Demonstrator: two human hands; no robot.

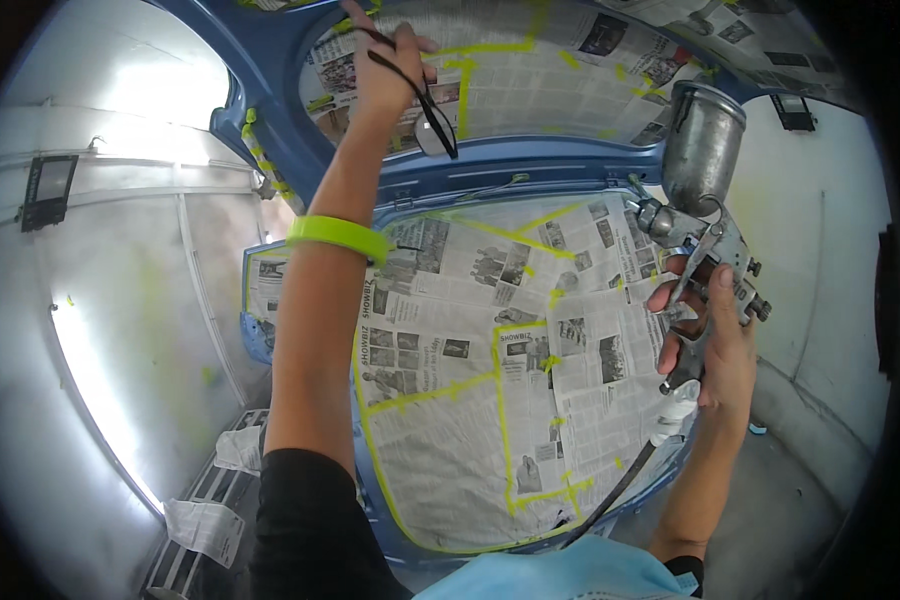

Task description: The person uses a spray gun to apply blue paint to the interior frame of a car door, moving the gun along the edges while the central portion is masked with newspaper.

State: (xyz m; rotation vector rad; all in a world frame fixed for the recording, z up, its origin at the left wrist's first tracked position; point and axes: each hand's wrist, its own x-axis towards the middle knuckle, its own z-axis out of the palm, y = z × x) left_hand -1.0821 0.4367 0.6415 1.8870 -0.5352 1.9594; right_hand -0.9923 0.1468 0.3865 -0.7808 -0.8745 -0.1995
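Note:
My left hand (390, 70) is raised near the newspaper-masked upper opening of the blue car body, fingers curled on black-framed glasses (436, 132); a neon green band circles that forearm. My right hand (720, 340) grips a metal spray gun (710, 250) with a cylindrical silver cup (700, 145) on top. A hose runs down from the white-wrapped handle fitting. Behind both hands, a large lower opening (440, 450) is covered with newspaper and yellow-green tape.
The car's blue frame (255, 70) spans the top. A metal rack (170, 570) with paper sheets stands at lower left. Booth walls (130, 300) with lights and overspray flank both sides. A small blue item (758, 429) lies on the right floor.

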